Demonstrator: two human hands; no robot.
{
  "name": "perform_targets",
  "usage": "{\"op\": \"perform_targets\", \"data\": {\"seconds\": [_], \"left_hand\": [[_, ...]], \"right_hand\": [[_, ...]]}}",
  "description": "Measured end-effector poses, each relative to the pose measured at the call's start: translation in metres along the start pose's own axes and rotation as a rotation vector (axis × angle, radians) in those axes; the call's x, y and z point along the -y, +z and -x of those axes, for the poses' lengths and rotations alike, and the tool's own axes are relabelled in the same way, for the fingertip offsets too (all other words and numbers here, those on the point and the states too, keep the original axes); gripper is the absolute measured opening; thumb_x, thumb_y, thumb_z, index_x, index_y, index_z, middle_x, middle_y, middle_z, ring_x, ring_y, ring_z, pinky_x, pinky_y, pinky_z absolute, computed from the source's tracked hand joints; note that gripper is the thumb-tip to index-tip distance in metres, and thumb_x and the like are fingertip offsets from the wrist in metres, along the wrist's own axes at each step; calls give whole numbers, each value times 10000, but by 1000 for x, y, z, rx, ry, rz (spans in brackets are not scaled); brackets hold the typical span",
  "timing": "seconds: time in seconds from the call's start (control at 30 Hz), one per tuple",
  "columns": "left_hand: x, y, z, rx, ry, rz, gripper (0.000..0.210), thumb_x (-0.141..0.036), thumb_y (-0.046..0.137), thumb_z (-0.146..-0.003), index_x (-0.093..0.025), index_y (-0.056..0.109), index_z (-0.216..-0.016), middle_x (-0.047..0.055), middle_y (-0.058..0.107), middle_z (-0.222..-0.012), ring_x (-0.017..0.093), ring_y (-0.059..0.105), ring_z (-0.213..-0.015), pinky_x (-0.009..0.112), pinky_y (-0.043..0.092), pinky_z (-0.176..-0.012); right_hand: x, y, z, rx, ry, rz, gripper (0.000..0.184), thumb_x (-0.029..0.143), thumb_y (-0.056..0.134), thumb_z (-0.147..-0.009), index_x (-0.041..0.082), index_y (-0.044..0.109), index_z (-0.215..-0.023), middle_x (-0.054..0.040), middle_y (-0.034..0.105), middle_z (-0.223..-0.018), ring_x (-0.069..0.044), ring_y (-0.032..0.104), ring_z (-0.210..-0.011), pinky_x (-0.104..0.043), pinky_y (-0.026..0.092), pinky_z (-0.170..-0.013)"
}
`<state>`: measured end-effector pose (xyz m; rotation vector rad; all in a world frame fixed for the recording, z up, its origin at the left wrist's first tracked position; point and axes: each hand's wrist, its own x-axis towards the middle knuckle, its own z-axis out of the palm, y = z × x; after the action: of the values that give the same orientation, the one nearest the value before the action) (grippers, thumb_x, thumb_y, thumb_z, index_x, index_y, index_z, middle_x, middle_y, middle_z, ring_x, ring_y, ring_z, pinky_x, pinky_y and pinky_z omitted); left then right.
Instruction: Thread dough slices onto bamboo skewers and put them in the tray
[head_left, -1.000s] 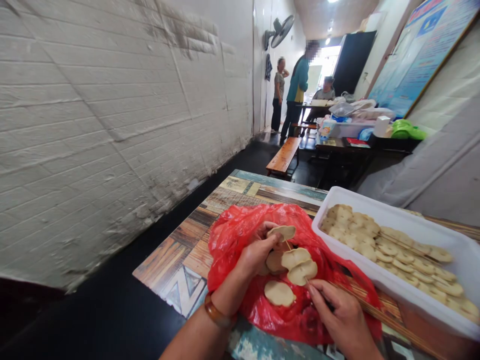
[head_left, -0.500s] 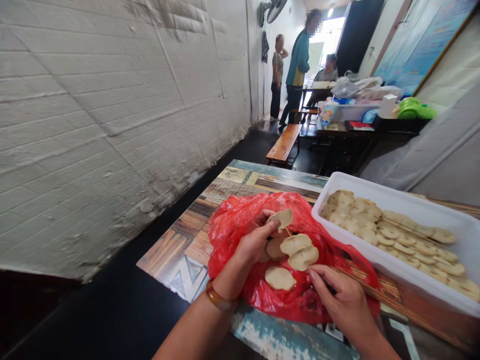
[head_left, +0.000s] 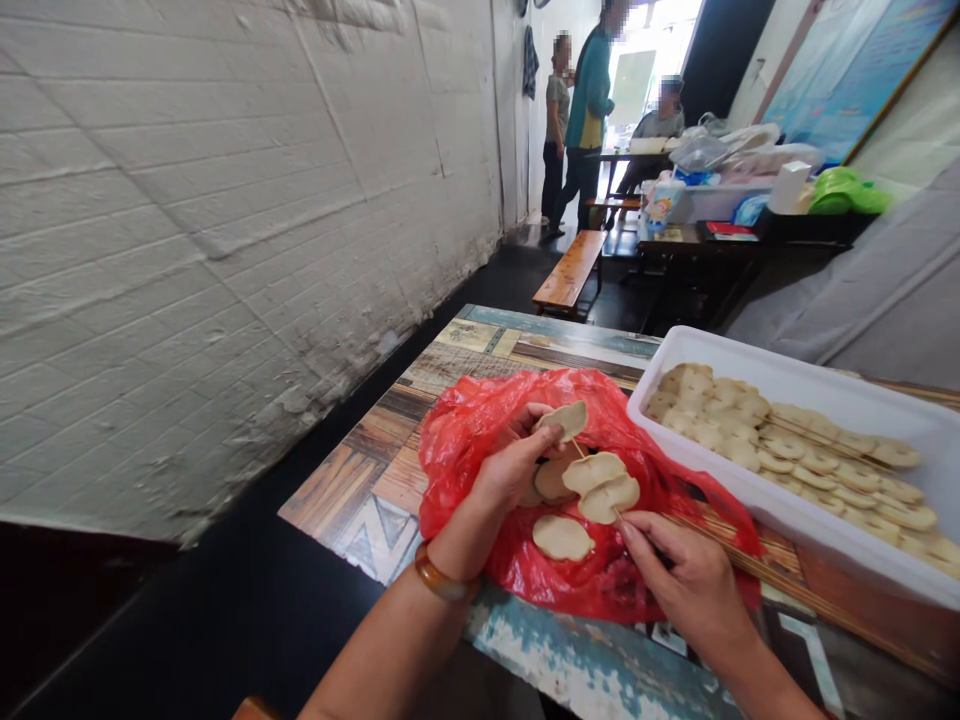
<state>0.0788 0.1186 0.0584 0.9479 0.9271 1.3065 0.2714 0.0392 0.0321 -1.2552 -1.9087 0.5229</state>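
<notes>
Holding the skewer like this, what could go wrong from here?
1. The skewer points up at the pale slice pinched in the left hand; a slip might prick that hand.
2. The two threaded slices look thin and could tear if the right hand pushes or twists hard.
3. The loose slice lies on the crumpled red bag; tugging the plastic might shift it.

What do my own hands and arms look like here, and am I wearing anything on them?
Your left hand and right hand are both ungloved, and no sleeves show on the visible forearms. A rounded, glossy amber-brown bangle circles the left wrist; none shows on the right.
</notes>
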Motion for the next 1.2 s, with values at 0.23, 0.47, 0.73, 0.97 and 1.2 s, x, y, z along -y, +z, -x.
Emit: {"op": "perform_targets", "data": {"seconds": [0.23, 0.47, 0.73, 0.97, 1.2], "left_hand": [[2, 1, -2, -45, 117, -175, 211, -307, 697, -667, -167, 599, -791, -15, 580, -709, 105, 516, -635, 217, 404, -597], [4, -1, -4, -5, 205, -316, 102, -256, 632, -740, -176, 620, -802, -17, 563, -720, 103, 504, -643, 218, 408, -619], [7, 0, -3, -8, 145, -271, 157, -279, 678, -710, -168, 619, -805, -13, 584, -700, 107, 523, -625, 218, 410, -597], [4, 2, -1, 7, 93, -181, 194, -290, 702, -692, -164, 608, -805, -13, 602, -698, 103, 531, -613, 223, 415, -587], [3, 0, -1, 37, 0, -30, 267, -344, 702, -684, -175, 568, -843, -22, 593, -666, 95, 533, -568, 227, 412, -583]], "right_hand": [[-1, 1, -2, 22, 41, -40, 206, 253, 475, -903, 201, 662, -834, 8, 705, -741, -140, 665, -655, -221, 482, -637], [1, 1, -6, 26, 36, -41, 213, 218, 456, -906, 193, 647, -815, 5, 692, -734, -135, 653, -649, -221, 461, -630], [-2, 2, -7, 5, 14, -7, 216, 212, 469, -896, 197, 653, -785, 16, 684, -702, -130, 650, -621, -218, 463, -617], [0, 0, -8, -10, -4, -18, 246, 230, 440, -906, 198, 664, -810, -2, 709, -746, -144, 672, -658, -220, 508, -638], [0, 0, -2, -18, 3, 5, 251, 291, 455, -908, 205, 675, -823, -32, 737, -805, -176, 698, -711, -249, 539, -663]]}}
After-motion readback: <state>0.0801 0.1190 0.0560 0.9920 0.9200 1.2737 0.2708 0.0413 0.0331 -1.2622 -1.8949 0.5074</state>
